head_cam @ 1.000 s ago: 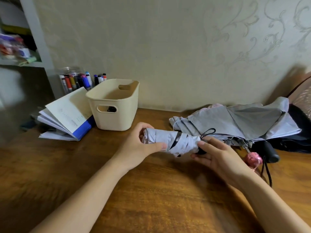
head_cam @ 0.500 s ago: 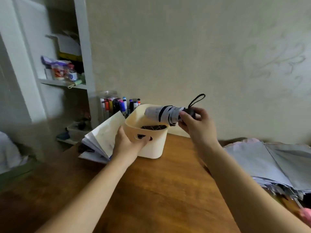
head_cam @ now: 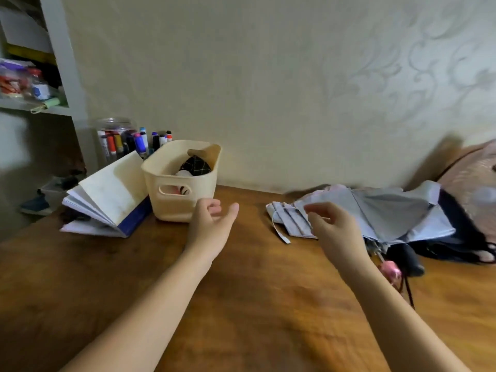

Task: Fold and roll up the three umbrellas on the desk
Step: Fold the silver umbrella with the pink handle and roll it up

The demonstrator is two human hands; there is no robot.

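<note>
Dropped rolled umbrella (head_cam: 183,173) into basket (head_cam: 182,208) at far edge of tabletop (head_cam: 255,304), beside checked umbrella (head_cam: 196,166); held above it half second ago. Left hand (head_cam: 212,224) off basket, loose, empty. Right hand (head_cam: 335,229) open, empty, by unfolded grey umbrella (head_cam: 381,210) near right edge. Open book (head_cam: 107,200) left of basket, marker jar (head_cam: 118,140) behind.

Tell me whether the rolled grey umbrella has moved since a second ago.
Yes, the rolled umbrella went from the desk left into the cream basket.

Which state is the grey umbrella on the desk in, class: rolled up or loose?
Loose. The grey umbrella lies in slack, spread folds, its strap trailing unfastened.
</note>
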